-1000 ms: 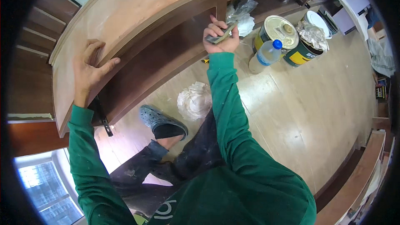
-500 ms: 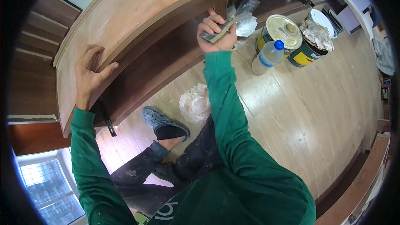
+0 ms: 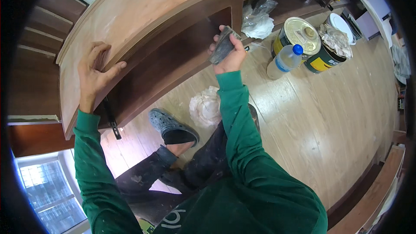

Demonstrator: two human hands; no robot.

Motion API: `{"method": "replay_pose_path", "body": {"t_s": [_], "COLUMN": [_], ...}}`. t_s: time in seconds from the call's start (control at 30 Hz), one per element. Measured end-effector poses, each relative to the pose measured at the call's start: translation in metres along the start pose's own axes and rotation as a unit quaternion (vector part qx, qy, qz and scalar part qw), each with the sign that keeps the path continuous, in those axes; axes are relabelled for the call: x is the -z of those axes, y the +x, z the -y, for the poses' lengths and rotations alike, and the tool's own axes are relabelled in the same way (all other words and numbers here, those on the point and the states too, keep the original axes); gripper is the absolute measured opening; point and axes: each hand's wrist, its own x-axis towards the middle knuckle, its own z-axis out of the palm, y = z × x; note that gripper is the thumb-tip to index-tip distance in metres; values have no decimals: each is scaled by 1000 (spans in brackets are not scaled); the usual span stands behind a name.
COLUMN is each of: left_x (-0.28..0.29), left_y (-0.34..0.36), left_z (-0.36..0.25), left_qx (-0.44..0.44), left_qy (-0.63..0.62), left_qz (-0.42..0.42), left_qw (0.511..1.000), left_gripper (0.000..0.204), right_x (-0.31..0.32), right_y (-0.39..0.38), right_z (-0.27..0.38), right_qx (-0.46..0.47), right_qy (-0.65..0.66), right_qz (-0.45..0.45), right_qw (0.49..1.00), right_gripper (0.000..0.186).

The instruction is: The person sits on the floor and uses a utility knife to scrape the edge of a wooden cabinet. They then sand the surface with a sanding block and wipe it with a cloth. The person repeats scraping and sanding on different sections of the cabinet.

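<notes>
My right hand [image 3: 229,52] holds a worn grey sanding sponge [image 3: 225,45], its dusty flat face turned up between thumb and fingers. It is in front of the open lower bays of a long brown wooden cabinet [image 3: 173,47]. My left hand [image 3: 96,70] leans on the cabinet's pale, dusty wooden top [image 3: 125,13], fingers bent on the surface and thumb stretched out over the front edge; nothing is held in it. Below that hand, a black metal drawer slide [image 3: 112,119] sticks out from the cabinet.
A clear bottle with a blue cap [image 3: 286,60] stands beside a metal-lidded tin [image 3: 302,34] and a dark bucket [image 3: 323,58] topped with crumpled wrapping. A plastic bag [image 3: 258,17] lies in a bay. Near my clog [image 3: 171,125] is a crumpled whitish bundle [image 3: 205,107] on the wood-look floor.
My right hand has turned the sanding sponge, so its broad grey face shows instead of its edge, and has lowered slightly. The left hand stays in place on the cabinet.
</notes>
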Motion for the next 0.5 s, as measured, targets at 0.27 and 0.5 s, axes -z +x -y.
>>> {"method": "replay_pose_path", "body": {"t_s": [0.27,0.5], "left_x": [1,2], "left_y": [1,1], "left_z": [8,5], "left_qx": [-25,-21], "left_qy": [10,14], "left_qz": [-5,-8], "left_qw": [1000,1000], "left_gripper": [48,48], "right_x": [-58,-88], "right_y": [22,5], "right_z": [-31,-92], "right_qx": [218,257], "right_qy": [-258,-484], "right_qz": [-183,-193], "right_qw": [923,814], "right_gripper": [22,29]}}
